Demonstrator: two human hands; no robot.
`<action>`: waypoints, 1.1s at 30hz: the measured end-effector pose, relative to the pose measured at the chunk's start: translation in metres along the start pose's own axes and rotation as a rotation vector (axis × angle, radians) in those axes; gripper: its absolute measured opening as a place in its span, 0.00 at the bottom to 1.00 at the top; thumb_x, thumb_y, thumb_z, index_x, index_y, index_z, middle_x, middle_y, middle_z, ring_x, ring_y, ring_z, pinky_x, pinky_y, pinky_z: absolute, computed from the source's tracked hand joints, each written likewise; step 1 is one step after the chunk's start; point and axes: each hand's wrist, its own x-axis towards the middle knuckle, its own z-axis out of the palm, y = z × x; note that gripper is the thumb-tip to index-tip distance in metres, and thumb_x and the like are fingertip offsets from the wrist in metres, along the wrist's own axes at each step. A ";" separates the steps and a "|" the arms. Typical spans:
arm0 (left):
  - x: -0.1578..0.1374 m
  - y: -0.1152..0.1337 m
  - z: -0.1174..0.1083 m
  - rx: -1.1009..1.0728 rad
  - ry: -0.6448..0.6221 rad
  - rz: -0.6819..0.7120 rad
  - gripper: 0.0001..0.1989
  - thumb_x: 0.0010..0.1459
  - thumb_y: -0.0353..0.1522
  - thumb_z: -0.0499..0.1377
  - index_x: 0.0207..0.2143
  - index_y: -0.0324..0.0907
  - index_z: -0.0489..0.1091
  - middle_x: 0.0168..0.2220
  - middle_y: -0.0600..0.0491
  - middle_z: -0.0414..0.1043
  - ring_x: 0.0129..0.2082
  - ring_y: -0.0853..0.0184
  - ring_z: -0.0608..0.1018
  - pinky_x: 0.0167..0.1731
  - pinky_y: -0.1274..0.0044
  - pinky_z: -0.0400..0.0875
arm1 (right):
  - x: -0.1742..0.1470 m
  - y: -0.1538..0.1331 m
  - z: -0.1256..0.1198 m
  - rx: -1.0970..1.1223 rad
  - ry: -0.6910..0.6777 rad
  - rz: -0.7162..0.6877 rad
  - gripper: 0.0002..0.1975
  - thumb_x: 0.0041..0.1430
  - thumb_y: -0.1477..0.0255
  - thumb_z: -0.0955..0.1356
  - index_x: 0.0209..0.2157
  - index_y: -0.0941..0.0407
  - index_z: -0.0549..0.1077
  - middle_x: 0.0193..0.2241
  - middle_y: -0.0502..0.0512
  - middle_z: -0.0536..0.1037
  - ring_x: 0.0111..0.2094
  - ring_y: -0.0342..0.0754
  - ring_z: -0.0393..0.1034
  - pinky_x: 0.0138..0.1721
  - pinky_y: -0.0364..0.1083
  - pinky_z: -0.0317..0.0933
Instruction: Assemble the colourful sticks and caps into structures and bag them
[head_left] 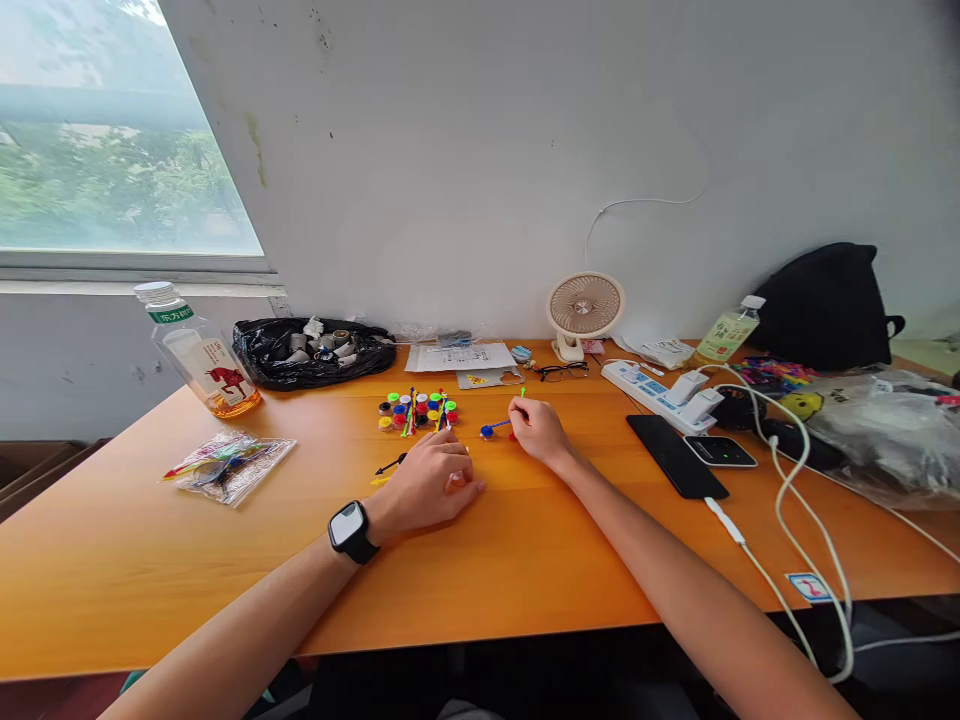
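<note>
My left hand, with a black watch on its wrist, lies on the table with its thumb spread from bent fingers. A black arrow-tipped stick and a yellow one poke out on its left side. My right hand is closed, and a thin green-tipped stick rises from its fingers. A bit of red shows below them. Just left of it a blue round piece has a blue stick running towards the hand. Colourful round pieces and arrow-tipped sticks stand in rows beyond my left hand.
To the left are a tea bottle, a plastic packet and a black bag. Papers, glasses and a fan sit behind. A power strip, phone and cables are on the right.
</note>
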 end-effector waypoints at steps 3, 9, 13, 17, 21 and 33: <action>0.000 -0.006 0.000 0.099 0.070 -0.075 0.07 0.62 0.37 0.63 0.31 0.46 0.77 0.30 0.48 0.78 0.37 0.56 0.73 0.41 0.64 0.66 | -0.002 -0.003 0.000 0.016 -0.038 -0.026 0.12 0.59 0.76 0.61 0.21 0.53 0.63 0.17 0.47 0.65 0.21 0.45 0.58 0.27 0.45 0.47; -0.002 -0.017 0.003 0.204 0.129 -0.193 0.04 0.60 0.35 0.64 0.36 0.46 0.77 0.30 0.48 0.78 0.39 0.53 0.74 0.41 0.64 0.65 | -0.007 -0.015 0.002 0.029 -0.122 -0.089 0.12 0.59 0.75 0.62 0.22 0.54 0.65 0.17 0.47 0.64 0.22 0.45 0.56 0.27 0.45 0.46; -0.003 -0.012 0.004 0.145 0.166 -0.151 0.17 0.62 0.36 0.64 0.52 0.45 0.75 0.42 0.46 0.79 0.46 0.51 0.74 0.47 0.62 0.68 | -0.010 -0.022 0.002 0.049 -0.170 -0.105 0.12 0.59 0.75 0.62 0.22 0.54 0.64 0.18 0.47 0.64 0.22 0.44 0.57 0.28 0.45 0.46; -0.002 -0.005 0.005 0.096 0.117 -0.068 0.20 0.65 0.36 0.61 0.59 0.44 0.71 0.50 0.44 0.78 0.52 0.50 0.72 0.52 0.61 0.68 | -0.012 -0.027 0.003 0.080 -0.210 -0.132 0.12 0.61 0.75 0.62 0.23 0.54 0.65 0.19 0.47 0.66 0.23 0.44 0.59 0.28 0.44 0.46; -0.002 -0.006 0.008 0.088 0.027 -0.043 0.11 0.66 0.34 0.60 0.50 0.46 0.75 0.45 0.47 0.79 0.49 0.53 0.74 0.51 0.62 0.68 | -0.015 -0.030 0.003 0.099 -0.254 -0.168 0.11 0.59 0.76 0.61 0.23 0.54 0.64 0.20 0.47 0.65 0.23 0.43 0.58 0.28 0.44 0.46; -0.001 -0.008 0.009 0.025 0.034 -0.091 0.07 0.68 0.36 0.61 0.44 0.44 0.75 0.41 0.49 0.78 0.45 0.57 0.76 0.45 0.68 0.70 | -0.015 -0.034 0.003 0.335 -0.233 -0.095 0.11 0.59 0.73 0.62 0.22 0.54 0.62 0.20 0.46 0.63 0.24 0.43 0.56 0.27 0.44 0.48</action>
